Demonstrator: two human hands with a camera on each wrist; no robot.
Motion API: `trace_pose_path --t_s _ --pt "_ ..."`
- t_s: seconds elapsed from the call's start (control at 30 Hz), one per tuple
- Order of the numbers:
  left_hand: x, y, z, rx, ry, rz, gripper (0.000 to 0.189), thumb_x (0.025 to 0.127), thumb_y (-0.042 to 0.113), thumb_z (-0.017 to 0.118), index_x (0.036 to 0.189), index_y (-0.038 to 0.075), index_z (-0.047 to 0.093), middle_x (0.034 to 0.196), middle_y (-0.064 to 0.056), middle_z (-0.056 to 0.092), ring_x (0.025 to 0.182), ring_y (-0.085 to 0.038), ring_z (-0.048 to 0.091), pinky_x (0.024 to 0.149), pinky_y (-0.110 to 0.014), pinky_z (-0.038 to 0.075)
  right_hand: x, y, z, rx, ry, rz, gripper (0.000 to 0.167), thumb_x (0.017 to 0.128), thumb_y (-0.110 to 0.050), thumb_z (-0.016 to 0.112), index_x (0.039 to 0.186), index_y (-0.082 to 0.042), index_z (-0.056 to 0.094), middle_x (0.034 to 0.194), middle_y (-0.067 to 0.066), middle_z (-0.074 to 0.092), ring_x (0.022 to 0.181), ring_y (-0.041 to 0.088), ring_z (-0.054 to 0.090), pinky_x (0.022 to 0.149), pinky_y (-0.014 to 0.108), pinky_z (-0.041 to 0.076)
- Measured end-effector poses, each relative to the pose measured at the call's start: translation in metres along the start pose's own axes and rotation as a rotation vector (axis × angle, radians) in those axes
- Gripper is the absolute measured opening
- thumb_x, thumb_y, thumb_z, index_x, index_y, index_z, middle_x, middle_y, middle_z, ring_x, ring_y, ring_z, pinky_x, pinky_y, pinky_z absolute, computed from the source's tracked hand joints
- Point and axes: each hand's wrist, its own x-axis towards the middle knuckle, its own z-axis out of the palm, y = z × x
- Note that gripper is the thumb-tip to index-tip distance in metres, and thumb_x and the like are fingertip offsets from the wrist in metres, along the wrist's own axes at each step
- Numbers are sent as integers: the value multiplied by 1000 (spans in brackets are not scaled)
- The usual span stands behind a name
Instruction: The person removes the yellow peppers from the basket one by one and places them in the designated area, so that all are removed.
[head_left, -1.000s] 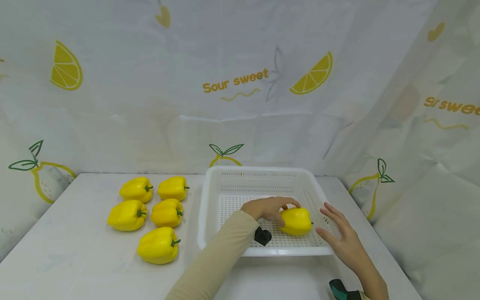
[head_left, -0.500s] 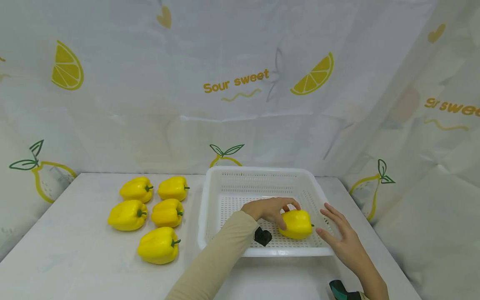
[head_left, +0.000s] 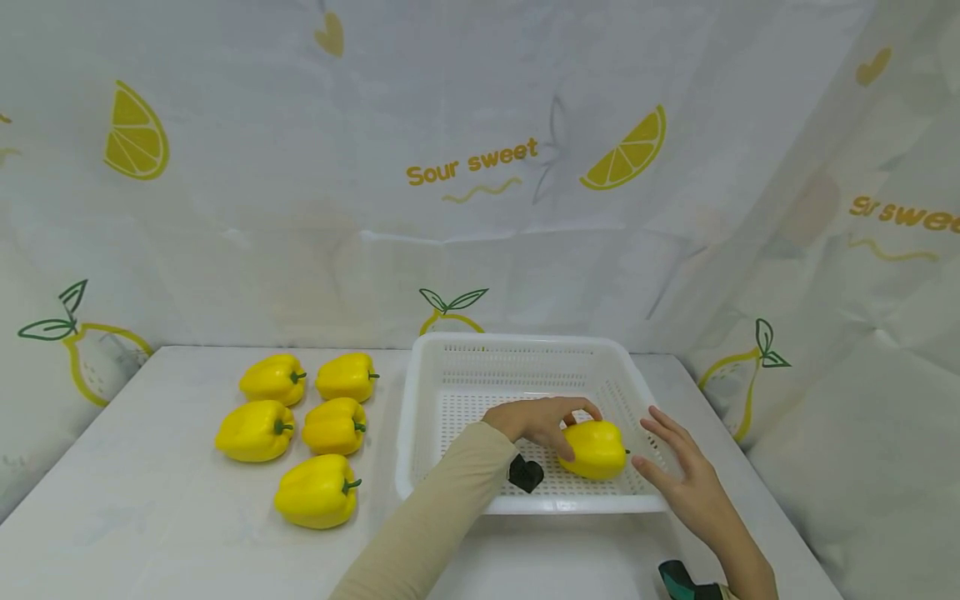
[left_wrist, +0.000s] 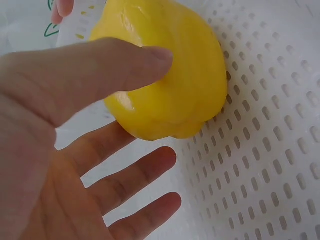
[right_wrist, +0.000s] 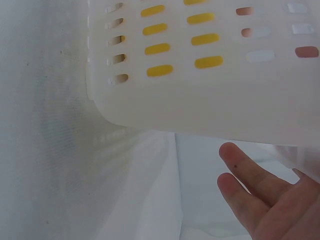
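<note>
A yellow bell pepper (head_left: 597, 450) lies in the right part of the white perforated basket (head_left: 517, 503), its stem toward the basket's right side. My left hand (head_left: 534, 419) reaches into the basket and holds this pepper between thumb and forefinger. In the left wrist view the thumb (left_wrist: 125, 67) presses on the pepper (left_wrist: 195, 70), while the other fingers stand apart from it. Beside the basket's right wall is my right hand (head_left: 686, 475), fingers spread and holding nothing. The right wrist view shows that hand (right_wrist: 270, 200) by the basket's outside; contact is unclear.
Several more yellow bell peppers (head_left: 317, 492) lie on the white table (head_left: 150, 500) left of the basket, stems pointing right. A white sheet (head_left: 300, 208) printed with lemons hangs behind the table and along its right side. A black strap piece (head_left: 526, 473) is at my left wrist.
The pepper under my left hand has shifted slightly toward the basket's near side and tipped a little. Both hands have stayed almost where they were.
</note>
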Motion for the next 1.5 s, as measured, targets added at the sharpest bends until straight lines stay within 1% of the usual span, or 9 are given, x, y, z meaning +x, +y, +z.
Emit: trace_pose_path --t_s 0.2,0.4,0.47,0.67,0.83,1.07,1.27,1.37,1.5 --pt "1 -2 -1 41 26 12 63 85 18 77 134 46 50 137 4 58 120 -15 55 105 -46 46 0 0 0 -4 3 -11 61 93 -23 68 145 -2 44 163 19 21 147 52 16 105 80 19" --pt "1 -4 -2 15 53 6 67 85 8 73 136 44 49 141 4 57 124 -17 54 108 -44 45 0 1 -1 -2 -2 -19 61 92 -22 69 144 -1 45 163 19 21 147 52 16 105 80 21" --pt "1 -4 -2 4 50 -2 65 84 11 74 135 44 50 141 4 57 123 -17 54 108 -45 45 0 1 -1 -3 -4 -17 61 92 -22 69 144 -1 45 163 19 21 147 52 15 105 80 20" --pt "2 -4 0 6 53 -20 61 82 29 81 131 46 50 136 5 57 118 -17 54 104 -48 45 0 1 -1 -6 -13 4 62 93 -23 68 145 -2 44 164 18 20 148 52 14 105 80 20" --pt "3 -3 0 14 61 -2 59 82 25 80 129 45 52 136 6 58 118 -15 55 105 -45 45 1 0 -1 -8 -14 14 62 93 -22 68 146 -2 43 164 18 19 148 52 14 105 79 21" --pt "3 -3 -1 39 59 25 68 85 19 76 142 44 47 150 10 48 129 -14 48 114 -46 39 0 -1 -1 -3 -7 7 62 92 -21 68 145 -1 43 164 18 19 148 51 15 106 79 21" --pt "2 -3 -1 43 56 0 67 84 20 76 138 46 47 145 9 51 119 -14 51 109 -46 42 0 1 0 3 -3 -1 62 93 -22 68 146 -2 44 164 18 20 147 52 15 105 79 21" --pt "1 -3 -1 45 55 -6 66 83 20 77 136 46 48 145 10 52 120 -14 51 108 -46 42 0 0 0 -2 -5 6 62 93 -22 68 146 -2 43 164 17 20 147 52 15 105 79 21" --pt "1 -3 0 61 59 -8 65 80 26 81 134 44 49 145 9 53 121 -14 52 107 -44 44 -1 0 0 -5 -4 11 62 93 -22 68 145 -1 43 164 18 20 147 52 16 106 79 22"
